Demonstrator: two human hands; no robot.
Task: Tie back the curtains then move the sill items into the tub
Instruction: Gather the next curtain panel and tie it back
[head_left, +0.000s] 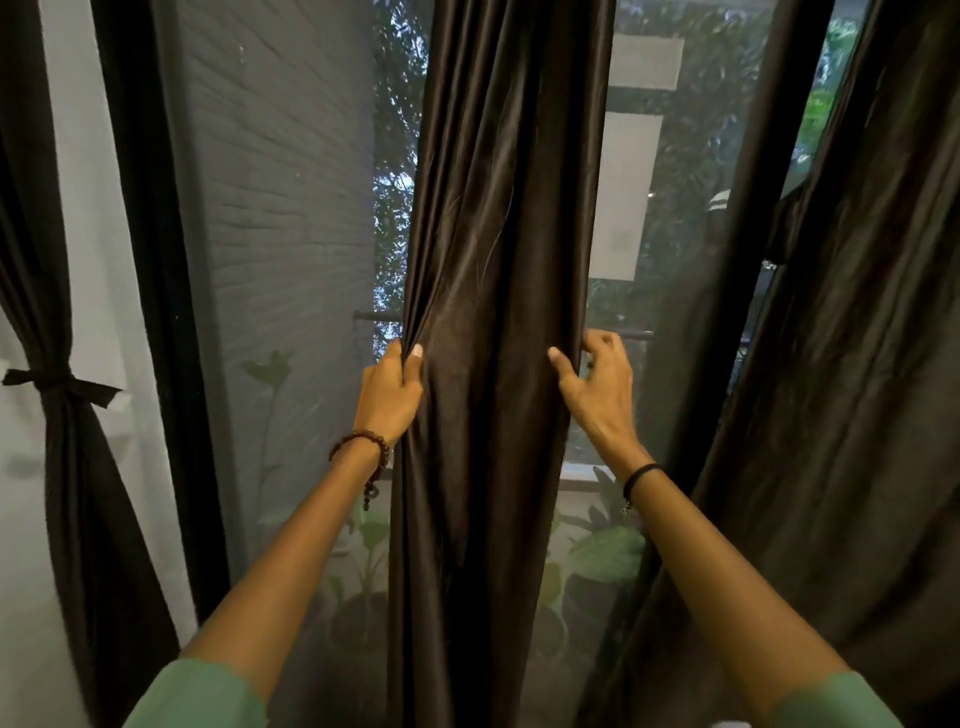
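The middle curtain (498, 208), dark brown and glossy, is hanging straight down in the centre of the scene, in front of the window (623, 291), with glass showing on both sides of it. Both arms are reaching forward to it at the same height.

The left grip (392, 387) is closing round the curtain's left edge, with the thumb lying on the front of the cloth and the fingers wrapping behind, so that the fabric is bunching into tight folds above the knuckles. The right grip (589, 374) is holding the right edge: its thumb is pressing on the front of the fold while the fingers are curling round just past the edge. The cloth between the two is stretching fairly flat.

A beaded bracelet (363, 452) is sitting on the left wrist and a thin black band (641, 475) on the right; green sleeves (197, 696) are showing at the near edge.

At the far left, another dark curtain (72, 519) is hanging against a pale wall, cinched at its middle by a knotted tie (57, 384). On the right, a third dark curtain (857, 415) is hanging loose and untied. Through the glass, a grey brick wall (291, 182) is showing on the left, and leafy plants (597, 561) are showing low down on either side of the middle curtain.
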